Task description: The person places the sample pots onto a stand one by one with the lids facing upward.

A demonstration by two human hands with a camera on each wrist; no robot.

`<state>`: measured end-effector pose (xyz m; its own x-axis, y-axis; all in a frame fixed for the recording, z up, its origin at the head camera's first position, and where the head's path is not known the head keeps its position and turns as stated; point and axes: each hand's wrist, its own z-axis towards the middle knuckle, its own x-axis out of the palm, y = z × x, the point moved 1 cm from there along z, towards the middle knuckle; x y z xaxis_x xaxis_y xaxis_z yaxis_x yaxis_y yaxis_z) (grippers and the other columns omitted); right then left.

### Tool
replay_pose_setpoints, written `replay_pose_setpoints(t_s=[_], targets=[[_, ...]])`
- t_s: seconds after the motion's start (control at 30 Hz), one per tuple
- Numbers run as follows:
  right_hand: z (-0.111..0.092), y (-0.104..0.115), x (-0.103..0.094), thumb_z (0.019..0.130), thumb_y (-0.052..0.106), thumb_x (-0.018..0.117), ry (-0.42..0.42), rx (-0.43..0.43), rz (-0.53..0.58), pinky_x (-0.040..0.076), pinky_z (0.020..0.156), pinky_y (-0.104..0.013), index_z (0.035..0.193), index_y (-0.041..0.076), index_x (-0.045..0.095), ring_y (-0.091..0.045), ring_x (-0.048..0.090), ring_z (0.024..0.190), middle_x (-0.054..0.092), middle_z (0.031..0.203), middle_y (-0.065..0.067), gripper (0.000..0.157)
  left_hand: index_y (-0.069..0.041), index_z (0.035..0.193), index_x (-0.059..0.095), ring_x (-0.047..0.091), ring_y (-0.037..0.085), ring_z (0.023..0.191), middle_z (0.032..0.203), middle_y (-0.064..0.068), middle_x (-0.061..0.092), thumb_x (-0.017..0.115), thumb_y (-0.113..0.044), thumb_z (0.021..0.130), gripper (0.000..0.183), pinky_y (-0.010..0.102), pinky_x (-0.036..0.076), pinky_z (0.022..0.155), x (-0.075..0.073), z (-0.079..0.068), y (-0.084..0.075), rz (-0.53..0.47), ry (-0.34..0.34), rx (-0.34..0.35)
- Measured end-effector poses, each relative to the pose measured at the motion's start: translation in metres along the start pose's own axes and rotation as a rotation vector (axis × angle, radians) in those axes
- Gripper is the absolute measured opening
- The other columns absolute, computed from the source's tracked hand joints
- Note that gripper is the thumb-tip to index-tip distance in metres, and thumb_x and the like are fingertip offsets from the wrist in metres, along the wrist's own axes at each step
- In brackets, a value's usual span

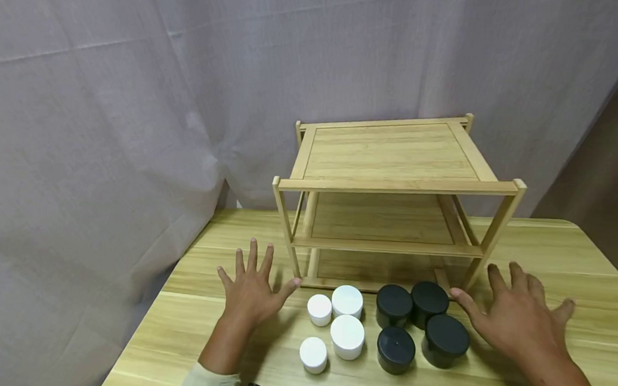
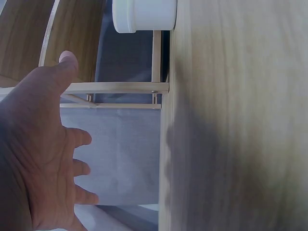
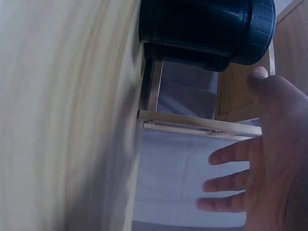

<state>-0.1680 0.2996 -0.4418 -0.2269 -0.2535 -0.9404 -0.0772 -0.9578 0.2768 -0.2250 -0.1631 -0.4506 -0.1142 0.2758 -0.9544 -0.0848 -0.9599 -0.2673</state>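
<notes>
My left hand (image 1: 250, 296) is spread with fingers apart, left of a group of white lidded jars (image 1: 347, 336), and holds nothing. On the other side, my right hand (image 1: 526, 319) is spread too, its thumb near the black lidded jars (image 1: 446, 339). Several white jars of two sizes and several black jars stand upright in front of a wooden shelf rack (image 1: 395, 187). In the left wrist view a white jar (image 2: 147, 14) shows beyond the thumb. A black jar (image 3: 202, 29) fills the top of the right wrist view.
The rack has stacked wooden boards between slanted legs and stands at the back of the wooden table (image 1: 169, 339). Behind it hangs a grey cloth (image 1: 243, 63), which also drapes down the left side. A brown surface (image 1: 613, 154) borders the right.
</notes>
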Motion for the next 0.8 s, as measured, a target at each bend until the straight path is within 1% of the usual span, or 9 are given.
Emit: replay_pose_setpoints(t_s=[0.07,0.1,0.2,0.33,0.43,0.5,0.57,0.67,0.8], targets=[[0.000,0.001,-0.001,0.101,0.082,0.051,0.009,-0.010,-0.024,0.030,0.092,-0.096,0.147,-0.009,0.055,-0.065,0.048,0.132,0.049,0.150,-0.042,0.102,-0.026,0.175,0.024,0.010,0.054,0.168,0.184,0.016,0.007,0.049,-0.088,0.097,0.103,0.093,0.004,0.119,0.000,0.000,0.000,0.000,0.002,-0.003],[0.000,0.002,-0.002,0.101,0.082,0.051,0.018,-0.016,-0.033,0.036,0.086,-0.091,0.144,-0.011,0.058,-0.065,0.053,0.124,0.055,0.142,-0.042,0.103,-0.025,0.175,0.025,0.010,0.054,0.168,0.184,0.016,0.007,0.049,-0.088,0.097,0.103,0.093,0.004,0.119,0.000,-0.001,0.000,-0.002,0.001,-0.004],[0.000,0.003,-0.006,0.101,0.083,0.051,0.068,-0.031,-0.042,0.045,0.070,-0.076,0.137,-0.013,0.063,-0.063,0.065,0.104,0.068,0.124,-0.041,0.103,-0.024,0.174,0.026,0.011,0.055,0.168,0.184,0.017,0.008,0.049,-0.087,0.097,0.102,0.094,0.004,0.119,0.001,-0.001,0.000,-0.006,0.001,0.003],[-0.001,0.006,-0.010,0.101,0.081,0.054,0.087,-0.062,-0.024,0.047,0.060,-0.063,0.134,-0.010,0.067,-0.058,0.071,0.087,0.075,0.112,-0.035,0.097,-0.023,0.174,0.028,0.013,0.055,0.167,0.184,0.017,0.009,0.049,-0.088,0.097,0.103,0.094,0.006,0.119,0.002,0.000,-0.001,-0.008,-0.004,0.015],[-0.002,0.012,-0.009,0.101,0.077,0.060,0.063,-0.102,0.000,0.048,0.054,-0.054,0.125,-0.005,0.072,-0.045,0.072,0.074,0.077,0.096,-0.024,0.087,-0.024,0.174,0.027,0.013,0.054,0.167,0.184,0.016,0.008,0.048,-0.088,0.097,0.103,0.093,0.006,0.119,0.001,-0.001,-0.002,-0.002,-0.005,0.008],[-0.002,0.016,-0.009,0.100,0.075,0.063,0.049,-0.120,0.011,0.045,0.050,-0.047,0.121,0.000,0.075,-0.035,0.070,0.066,0.075,0.084,-0.014,0.080,-0.024,0.174,0.027,0.013,0.054,0.167,0.184,0.016,0.008,0.049,-0.088,0.097,0.103,0.093,0.006,0.120,0.000,-0.001,-0.002,0.002,-0.007,0.006],[-0.003,0.019,-0.008,0.100,0.075,0.063,0.050,-0.119,0.015,0.041,0.048,-0.043,0.118,0.003,0.075,-0.030,0.066,0.062,0.071,0.076,-0.007,0.076,-0.023,0.174,0.027,0.015,0.054,0.167,0.184,0.017,0.009,0.048,-0.088,0.097,0.102,0.093,0.007,0.119,0.000,0.000,-0.002,0.009,-0.013,0.010],[-0.003,0.023,-0.008,0.100,0.076,0.062,0.057,-0.112,0.002,0.040,0.048,-0.043,0.123,0.004,0.075,-0.029,0.064,0.061,0.069,0.073,-0.008,0.076,-0.023,0.174,0.028,0.016,0.055,0.167,0.184,0.018,0.010,0.048,-0.087,0.098,0.101,0.094,0.007,0.119,0.000,0.001,-0.002,0.004,-0.023,0.014],[-0.004,0.027,-0.006,0.099,0.075,0.064,0.057,-0.123,-0.001,0.041,0.048,-0.043,0.123,0.004,0.075,-0.033,0.066,0.063,0.073,0.081,-0.016,0.076,-0.022,0.174,0.028,0.016,0.056,0.166,0.183,0.020,0.011,0.050,-0.084,0.099,0.099,0.094,0.006,0.118,0.002,-0.001,-0.002,-0.044,-0.007,0.006]])
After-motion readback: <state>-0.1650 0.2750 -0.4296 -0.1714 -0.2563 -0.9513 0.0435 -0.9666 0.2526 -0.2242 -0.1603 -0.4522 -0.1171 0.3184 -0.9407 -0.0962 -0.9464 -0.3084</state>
